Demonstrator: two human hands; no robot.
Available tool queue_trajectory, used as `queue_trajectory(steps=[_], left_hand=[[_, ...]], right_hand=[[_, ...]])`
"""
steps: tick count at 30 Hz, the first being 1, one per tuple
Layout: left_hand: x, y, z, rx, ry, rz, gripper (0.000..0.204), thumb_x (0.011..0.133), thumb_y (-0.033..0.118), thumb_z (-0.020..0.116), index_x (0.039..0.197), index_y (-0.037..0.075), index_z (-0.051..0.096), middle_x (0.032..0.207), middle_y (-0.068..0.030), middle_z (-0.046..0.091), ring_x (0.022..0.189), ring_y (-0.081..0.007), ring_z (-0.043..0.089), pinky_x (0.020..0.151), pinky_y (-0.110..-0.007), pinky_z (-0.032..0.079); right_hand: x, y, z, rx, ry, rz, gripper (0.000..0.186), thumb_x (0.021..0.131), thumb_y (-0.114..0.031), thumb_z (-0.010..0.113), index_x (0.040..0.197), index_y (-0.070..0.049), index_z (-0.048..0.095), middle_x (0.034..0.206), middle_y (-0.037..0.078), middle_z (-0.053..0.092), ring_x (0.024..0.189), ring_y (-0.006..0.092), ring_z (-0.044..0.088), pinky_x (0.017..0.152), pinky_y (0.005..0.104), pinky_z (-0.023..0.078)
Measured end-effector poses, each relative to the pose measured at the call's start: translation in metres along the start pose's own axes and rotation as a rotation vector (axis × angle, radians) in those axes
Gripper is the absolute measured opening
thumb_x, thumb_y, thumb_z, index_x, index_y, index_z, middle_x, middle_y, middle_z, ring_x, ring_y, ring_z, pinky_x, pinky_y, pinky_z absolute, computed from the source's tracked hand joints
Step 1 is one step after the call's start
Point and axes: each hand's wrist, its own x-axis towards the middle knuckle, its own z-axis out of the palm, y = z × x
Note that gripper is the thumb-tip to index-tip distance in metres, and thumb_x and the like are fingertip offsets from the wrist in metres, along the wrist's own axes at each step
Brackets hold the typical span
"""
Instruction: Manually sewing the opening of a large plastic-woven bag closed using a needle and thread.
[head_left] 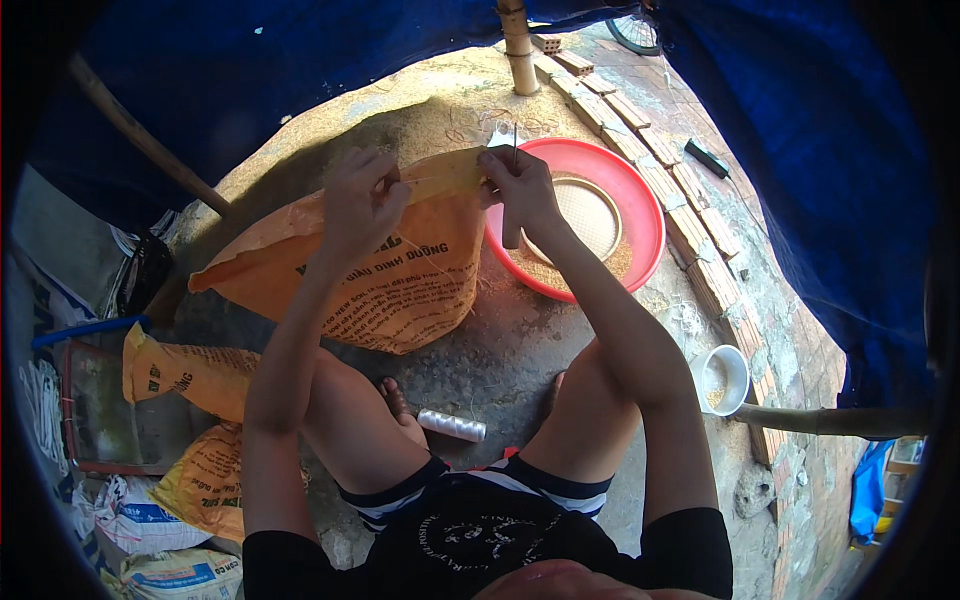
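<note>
An orange printed sack (pixel 400 270) stands in front of me, its top edge drawn up toward my hands. My right hand (pixel 520 190) is closed at the sack's upper right corner. It grips a slim tool with a flat brownish handle below and a thin dark spike above; whether that is an awl, needle or blade I cannot tell. Over the sack's top edge, my left hand (pixel 365 200) is raised with its fingers pinched. A fine thread seems to run from it toward the corner. A spool of white thread (pixel 452 426) lies on the floor between my feet.
Right of the sack sits a red basin (pixel 648 240) with a round sieve (pixel 585 215) and grain. A metal pot (pixel 722 380) stands near a row of bricks (pixel 690 215). More orange sacks (pixel 195 375) lie at left. Bamboo poles (pixel 518 50) and blue tarpaulin (pixel 180 70) surround me.
</note>
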Motion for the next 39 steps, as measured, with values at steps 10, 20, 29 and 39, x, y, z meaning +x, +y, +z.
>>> queue_trajectory(steps=[10, 20, 29, 39], left_hand=[[0.002, -0.015, 0.000, 0.219, 0.062, 0.150, 0.014, 0.065, 0.007, 0.056, 0.062, 0.004, 0.043, 0.063, -0.0067, 0.042, 0.064, -0.0235, 0.041, 0.057, -0.036, 0.036], [-0.001, -0.023, 0.001, 0.239, 0.061, 0.153, 0.014, 0.064, 0.007, 0.057, 0.065, 0.004, 0.044, 0.066, -0.0070, 0.042, 0.066, -0.0243, 0.041, 0.059, -0.036, 0.036], [-0.003, -0.024, -0.001, 0.209, 0.056, 0.170, 0.013, 0.066, 0.002, 0.053, 0.066, 0.003, 0.041, 0.066, -0.0080, 0.039, 0.065, -0.0240, 0.040, 0.057, -0.035, 0.034], [0.002, -0.028, -0.016, 0.162, 0.137, 0.205, 0.011, 0.066, 0.008, 0.059, 0.065, 0.005, 0.049, 0.065, -0.0050, 0.048, 0.066, -0.0208, 0.042, 0.063, -0.033, 0.035]], right_hand=[[0.000, 0.001, 0.004, 0.002, 0.023, -0.020, 0.023, 0.086, -0.014, 0.054, 0.098, 0.005, 0.056, 0.075, 0.010, 0.061, 0.059, 0.0137, 0.061, 0.055, 0.0244, 0.053], [0.001, 0.007, 0.009, -0.041, 0.082, -0.033, 0.024, 0.086, -0.016, 0.054, 0.096, 0.005, 0.057, 0.077, 0.009, 0.062, 0.059, 0.0133, 0.062, 0.057, 0.0243, 0.053], [0.002, 0.009, 0.010, -0.039, 0.081, -0.060, 0.024, 0.085, -0.016, 0.055, 0.095, 0.005, 0.058, 0.077, 0.009, 0.063, 0.060, 0.0134, 0.063, 0.057, 0.0237, 0.053], [-0.002, 0.002, 0.006, 0.011, 0.023, -0.035, 0.026, 0.087, -0.016, 0.051, 0.098, 0.007, 0.054, 0.082, 0.010, 0.061, 0.065, 0.0146, 0.063, 0.061, 0.0247, 0.054]])
